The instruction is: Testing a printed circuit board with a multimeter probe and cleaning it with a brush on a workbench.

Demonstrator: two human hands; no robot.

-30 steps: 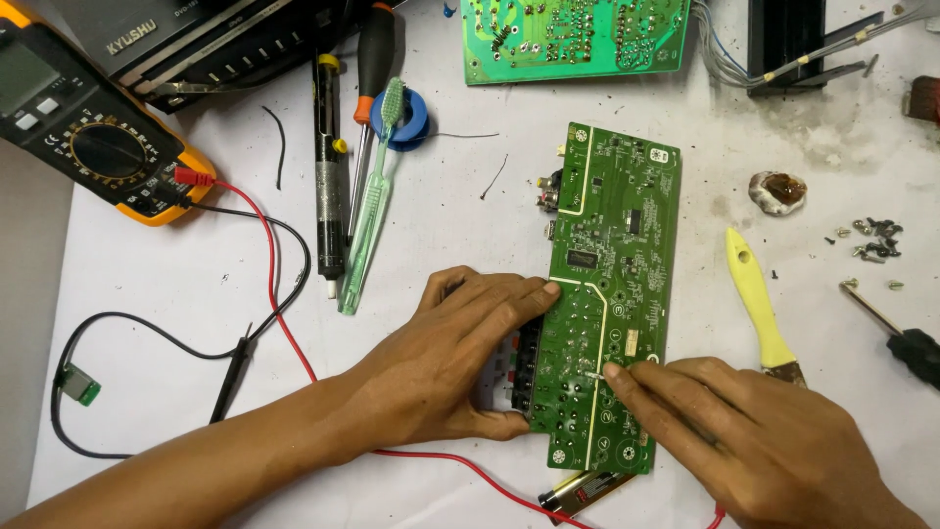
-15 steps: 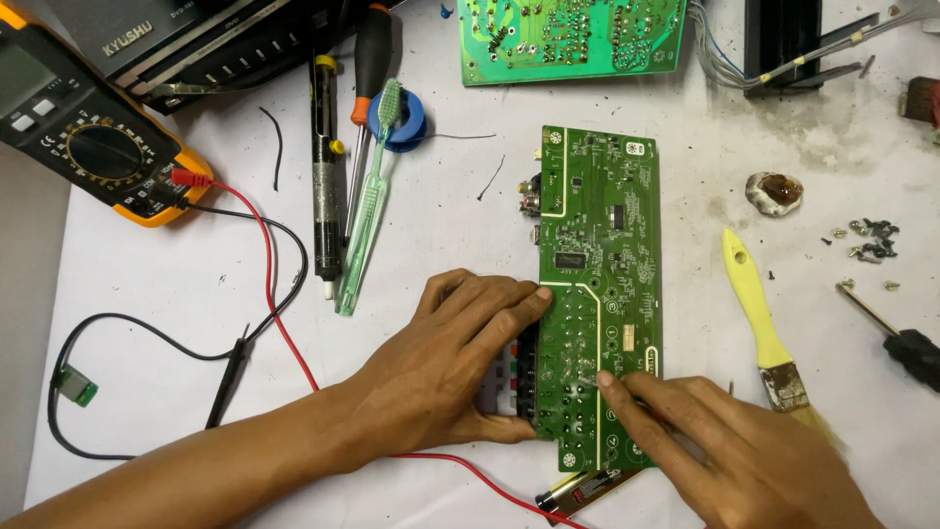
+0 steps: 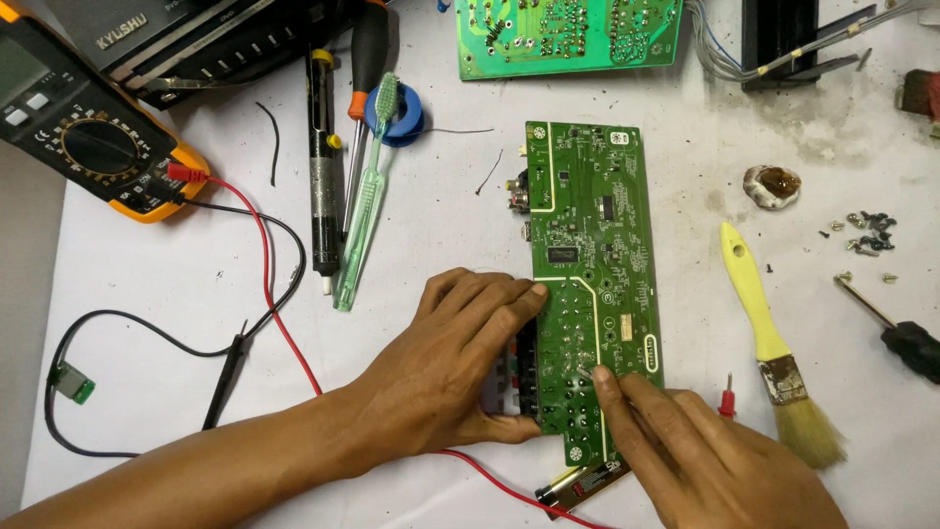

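- Left hand (image 3: 446, 362) lying open, flat — steadying the green circuit board (image 3: 592, 245) by its connector edge.
- Right hand (image 3: 710, 456) pressing fingertips (image 3: 602, 375) onto the board, gripping nothing.
- Red probe tip (image 3: 727, 400) lying unused beside it — inspection seemingly ongoing.

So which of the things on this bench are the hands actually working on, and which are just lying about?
In hand:
- long green circuit board
- left hand, resting on the board's left edge
- right hand, fingertip on its lower part

Lying about:
- multimeter with red and black leads
- toothbrush
- yellow paintbrush
- second green board
- loose screws
- battery
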